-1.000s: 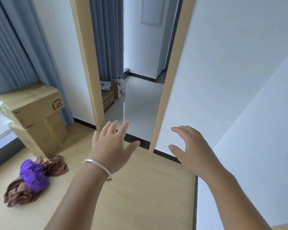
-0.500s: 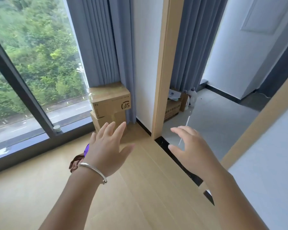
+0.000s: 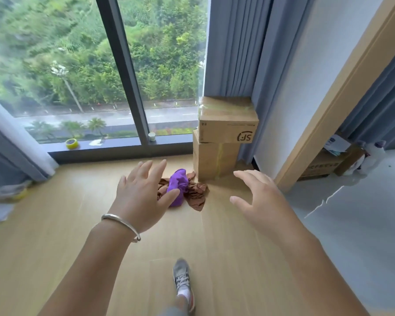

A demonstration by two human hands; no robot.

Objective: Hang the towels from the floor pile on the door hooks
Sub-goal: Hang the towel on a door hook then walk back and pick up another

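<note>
**Towel pile on floor, both hands raised and empty**

The towel pile (image 3: 183,190) lies on the wooden floor (image 3: 55,224), just beside the lower of two stacked cardboard boxes (image 3: 224,142). It consists of a purple towel (image 3: 178,183) bunched on top of a crumpled brown towel (image 3: 195,195).

The left hand (image 3: 141,197) is held out above the floor with fingers (image 3: 144,169) spread and released, holding nothing. From this view its thumb overlaps the purple towel; contact cannot be determined. A silver bracelet (image 3: 121,222) sits on the left wrist. The right hand (image 3: 260,197) is also extended, fingers loosely curved and released, holding nothing, and is apart from the pile.

Surroundings:
- The boxes stand against a grey-blue curtain (image 3: 233,46) at the corner of a large window (image 3: 78,65). The upper box carries a printed logo.
- On the window sill (image 3: 114,145) rest a roll of yellow tape (image 3: 72,143) and a small white cup (image 3: 151,136).
- A second curtain (image 3: 16,156) hangs at the left edge.
- A light wooden door frame (image 3: 342,92) stands to the right of a white wall section (image 3: 306,76). Past it are a pale tiled floor (image 3: 363,224), another cardboard box (image 3: 322,166) and a white bottle (image 3: 372,158).
- A foot in a grey sneaker (image 3: 183,279) is planted on the wooden floor between the forearms.

Trees and a road are visible through the window glass.
</note>
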